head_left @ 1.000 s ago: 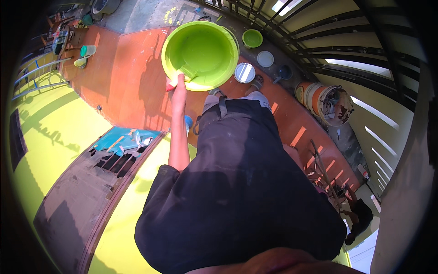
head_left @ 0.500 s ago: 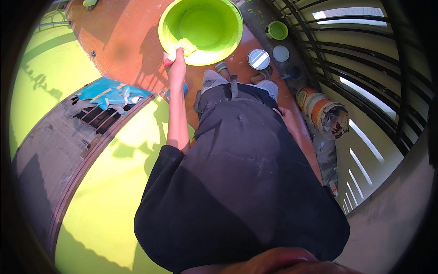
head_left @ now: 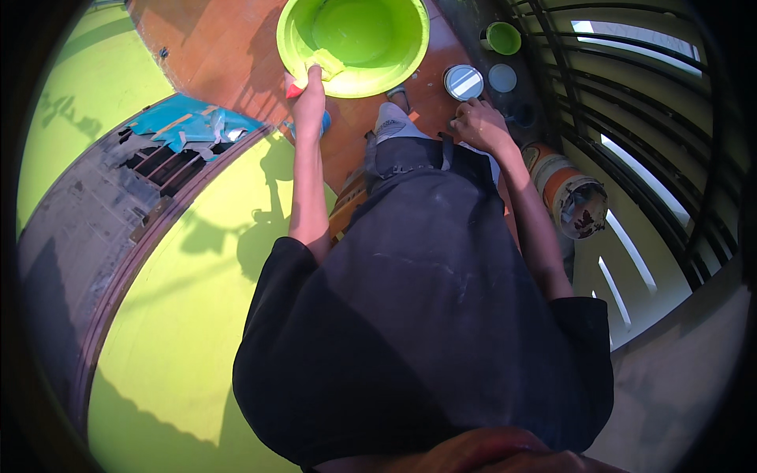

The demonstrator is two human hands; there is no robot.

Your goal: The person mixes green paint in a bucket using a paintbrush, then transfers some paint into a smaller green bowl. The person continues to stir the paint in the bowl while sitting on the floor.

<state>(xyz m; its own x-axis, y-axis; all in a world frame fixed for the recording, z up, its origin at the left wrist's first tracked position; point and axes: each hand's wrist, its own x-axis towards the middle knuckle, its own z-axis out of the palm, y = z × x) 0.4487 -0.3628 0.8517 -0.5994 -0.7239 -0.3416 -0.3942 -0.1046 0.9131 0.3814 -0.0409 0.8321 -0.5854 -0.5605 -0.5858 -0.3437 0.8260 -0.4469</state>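
My left hand (head_left: 307,102) is closed on the near left rim of a wide lime-green basin (head_left: 414,43), its thumb over the edge. Green paint coats the basin's inside. By the thumb, a paint-smeared yellow-green piece (head_left: 325,65) lies over the rim, and a red end (head_left: 294,88) sticks out beside the palm; these may be one tool, but I cannot make out its kind. My right hand (head_left: 479,124) is raised in front of me, fingers curled in, nothing visible in them. It appears just below a round white can (head_left: 464,82), apparently not touching it.
A white disc (head_left: 502,77) and a green-coated pot (head_left: 503,38) stand at the far right. An orange-and-white bucket (head_left: 564,189) lies by the dark railing (head_left: 576,87). Orange slats (head_left: 348,209) show beside my left side. Left is a lime wall (head_left: 181,315) with torn blue sheeting (head_left: 185,122).
My right hand has come up from beside my hip to in front of me. My left hand keeps its hold on the basin. The view has shifted slightly, moving floor things rightward.
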